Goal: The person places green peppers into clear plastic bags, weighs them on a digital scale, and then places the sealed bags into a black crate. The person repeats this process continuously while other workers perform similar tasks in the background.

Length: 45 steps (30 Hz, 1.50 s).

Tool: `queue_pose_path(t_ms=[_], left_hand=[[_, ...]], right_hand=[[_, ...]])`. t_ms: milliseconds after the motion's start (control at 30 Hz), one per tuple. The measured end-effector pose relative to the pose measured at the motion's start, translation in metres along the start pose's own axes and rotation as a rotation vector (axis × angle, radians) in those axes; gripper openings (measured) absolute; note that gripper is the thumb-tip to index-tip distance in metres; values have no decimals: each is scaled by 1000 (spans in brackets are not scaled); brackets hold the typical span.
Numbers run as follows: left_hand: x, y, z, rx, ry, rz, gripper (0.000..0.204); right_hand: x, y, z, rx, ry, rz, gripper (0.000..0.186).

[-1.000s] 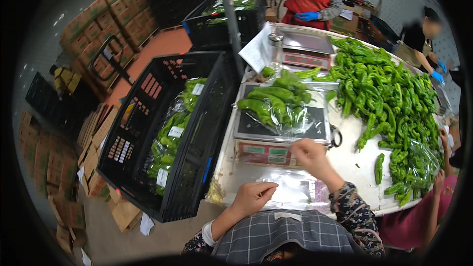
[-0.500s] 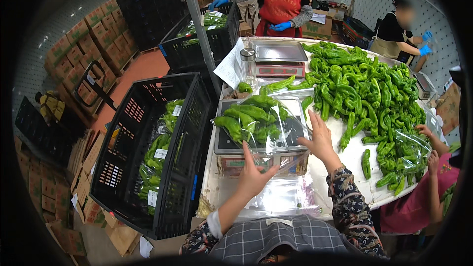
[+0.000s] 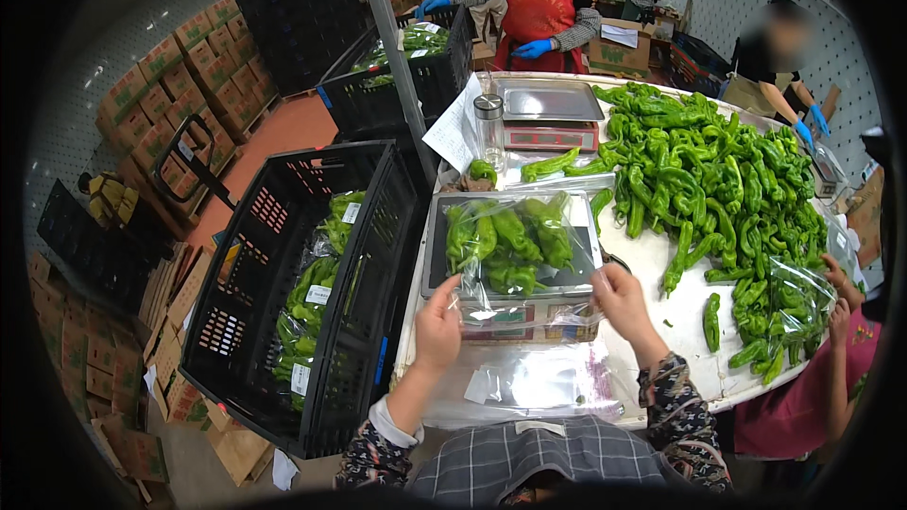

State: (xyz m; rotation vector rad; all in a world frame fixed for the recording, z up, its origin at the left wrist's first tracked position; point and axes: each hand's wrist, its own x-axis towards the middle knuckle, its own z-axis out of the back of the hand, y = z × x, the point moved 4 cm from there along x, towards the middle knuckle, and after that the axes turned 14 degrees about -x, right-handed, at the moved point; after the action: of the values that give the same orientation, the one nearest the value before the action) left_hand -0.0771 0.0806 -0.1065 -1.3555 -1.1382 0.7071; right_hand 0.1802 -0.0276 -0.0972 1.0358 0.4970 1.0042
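Note:
A clear plastic bag (image 3: 501, 306) with several green peppers (image 3: 515, 241) inside lies on the dark plate of a weighing scale (image 3: 597, 238). My left hand (image 3: 438, 329) pinches the near left corner of the bag's open end. At the near right corner, my right hand (image 3: 624, 307) grips the film between thumb and fingers. The bag mouth is stretched wide between both hands, facing me. Flat clear bags (image 3: 529, 392) lie on the table just in front of my apron, below the scale.
To the left stands a black crate (image 3: 378, 269) with labelled pepper bags. A large heap of green peppers (image 3: 699, 165) covers the right side. Behind are a second scale (image 3: 548, 102), a glass jar (image 3: 488, 127) and a metal post (image 3: 395, 47). A co-worker's hands (image 3: 839, 307) hold another bag at right.
Both hands have gone from loosely touching the bag to pinching its near corners. The peppers inside have shifted and now point more toward me. My view has turned slightly.

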Motion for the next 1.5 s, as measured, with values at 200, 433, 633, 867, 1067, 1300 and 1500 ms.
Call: queue_pose_path(t_ms=[200, 433, 633, 867, 1067, 1300, 1500], left_hand=[[26, -113, -19, -211, 55, -237, 25], [80, -116, -34, -388, 121, -123, 19], [111, -128, -46, -286, 139, -293, 20], [52, 3, -14, 13, 221, 340, 61], [17, 15, 2, 167, 258, 516, 71], [26, 12, -3, 201, 269, 417, 61], [29, 14, -1, 449, 311, 206, 58]], right_hand=[[-3, 101, 51, 439, 15, 32, 13], [56, 103, 57, 592, 142, -105, 10], [92, 107, 70, 476, -31, 66, 12], [58, -16, 30, 135, 1, -143, 13], [-6, -9, 31, -443, -49, 147, 37], [-19, 78, -66, -461, -67, 724, 19], [-32, 78, -127, -584, 74, 803, 6]])
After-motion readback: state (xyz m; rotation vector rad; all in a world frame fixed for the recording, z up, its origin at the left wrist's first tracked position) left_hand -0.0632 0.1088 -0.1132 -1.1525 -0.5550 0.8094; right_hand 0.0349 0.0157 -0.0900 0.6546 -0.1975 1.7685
